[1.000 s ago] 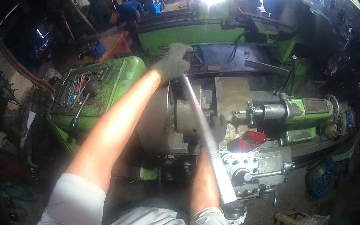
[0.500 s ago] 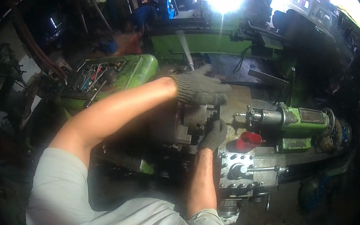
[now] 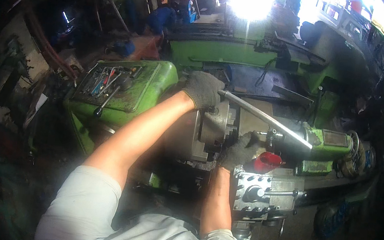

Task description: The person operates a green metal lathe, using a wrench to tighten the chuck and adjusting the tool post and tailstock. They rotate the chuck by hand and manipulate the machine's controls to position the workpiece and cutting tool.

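**A:** At the lathe chuck [image 3: 214, 127], what's different from a moment back?

**B:** Left hand [image 3: 203, 89], gloved, has dropped from chuck level a half-second ago to the near end of the long steel bar [image 3: 267, 119], fingers wrapped shut on it. A second ago that bar stood steeply, running down toward the carriage; now it lies nearly level, slanting from the chuck top out over the tailstock [image 3: 327, 143].

**A:** Right hand?

**B:** Right hand [image 3: 240, 151], also gloved, is cupped against the chuck's lower front face. Whether it grips anything, I cannot tell.

**A:** Reading?

**B:** Looks like the bar is seated as a lever at the chuck, weight coming onto it.

**A:** Surroundings?

**B:** Green headstock [image 3: 125, 89] with a tray of wrenches on top; red cup [image 3: 267, 161] beside the tool post [image 3: 263, 195]. Second green machine behind, glaring lamp [image 3: 251, 2], dim cluttered workshop.
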A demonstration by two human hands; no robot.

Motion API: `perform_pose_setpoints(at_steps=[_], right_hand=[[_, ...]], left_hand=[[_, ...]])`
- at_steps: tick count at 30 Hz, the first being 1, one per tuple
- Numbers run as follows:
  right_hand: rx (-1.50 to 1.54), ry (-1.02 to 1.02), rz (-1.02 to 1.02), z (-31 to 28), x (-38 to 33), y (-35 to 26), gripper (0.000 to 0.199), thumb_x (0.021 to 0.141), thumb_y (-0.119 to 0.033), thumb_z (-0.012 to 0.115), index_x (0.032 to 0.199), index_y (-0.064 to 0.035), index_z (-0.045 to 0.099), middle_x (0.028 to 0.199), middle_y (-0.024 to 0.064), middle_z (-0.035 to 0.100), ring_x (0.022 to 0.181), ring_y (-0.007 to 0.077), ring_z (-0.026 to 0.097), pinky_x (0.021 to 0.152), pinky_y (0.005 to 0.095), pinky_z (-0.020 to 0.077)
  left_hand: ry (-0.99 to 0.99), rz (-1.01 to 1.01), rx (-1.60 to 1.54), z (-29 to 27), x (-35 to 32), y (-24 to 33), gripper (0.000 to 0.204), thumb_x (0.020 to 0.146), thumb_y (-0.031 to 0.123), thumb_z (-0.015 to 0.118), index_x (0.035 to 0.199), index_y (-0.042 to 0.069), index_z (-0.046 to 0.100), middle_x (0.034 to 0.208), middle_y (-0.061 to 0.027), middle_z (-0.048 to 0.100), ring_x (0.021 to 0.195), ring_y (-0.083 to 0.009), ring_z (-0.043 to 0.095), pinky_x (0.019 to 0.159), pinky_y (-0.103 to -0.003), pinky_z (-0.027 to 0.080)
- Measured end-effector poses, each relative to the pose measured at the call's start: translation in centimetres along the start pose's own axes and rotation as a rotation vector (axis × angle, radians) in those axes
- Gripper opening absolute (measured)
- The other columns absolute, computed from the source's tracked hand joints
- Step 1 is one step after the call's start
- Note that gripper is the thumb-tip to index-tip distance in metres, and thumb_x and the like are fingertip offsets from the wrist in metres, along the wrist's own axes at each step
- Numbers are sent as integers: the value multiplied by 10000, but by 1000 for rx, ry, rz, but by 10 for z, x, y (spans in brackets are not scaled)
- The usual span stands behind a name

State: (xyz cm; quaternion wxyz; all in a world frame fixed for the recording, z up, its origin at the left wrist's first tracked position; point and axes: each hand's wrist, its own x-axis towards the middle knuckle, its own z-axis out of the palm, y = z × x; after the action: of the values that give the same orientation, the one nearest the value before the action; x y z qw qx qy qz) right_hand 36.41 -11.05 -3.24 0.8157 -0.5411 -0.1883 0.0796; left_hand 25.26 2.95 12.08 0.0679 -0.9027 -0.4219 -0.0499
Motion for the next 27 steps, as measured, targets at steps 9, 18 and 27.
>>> perform_pose_setpoints(at_steps=[9,18,27], right_hand=[[-569,-17,-891,6,83,-131,302,1017,-322,692,1128,-47,748,1084,112,724,1044,280,661,898,423,521],[-1602,-545,-523,-61,130,-195,515,1026,-549,570,1038,-68,753,952,226,711,930,441,671,816,512,506],[-1920,-364,-349,-50,-3,-221,635,979,-652,576,905,-36,709,889,282,702,903,492,691,747,577,515]], left_hand=[[135,201,-78,15,12,-29,210,770,344,663,832,177,774,836,-128,755,823,-347,748,751,-518,564],[224,310,-209,27,36,-51,205,737,347,683,793,184,794,798,-154,747,770,-355,741,707,-517,560],[168,605,-260,39,59,-73,223,657,356,724,801,206,805,823,-106,766,819,-329,756,738,-489,577]])
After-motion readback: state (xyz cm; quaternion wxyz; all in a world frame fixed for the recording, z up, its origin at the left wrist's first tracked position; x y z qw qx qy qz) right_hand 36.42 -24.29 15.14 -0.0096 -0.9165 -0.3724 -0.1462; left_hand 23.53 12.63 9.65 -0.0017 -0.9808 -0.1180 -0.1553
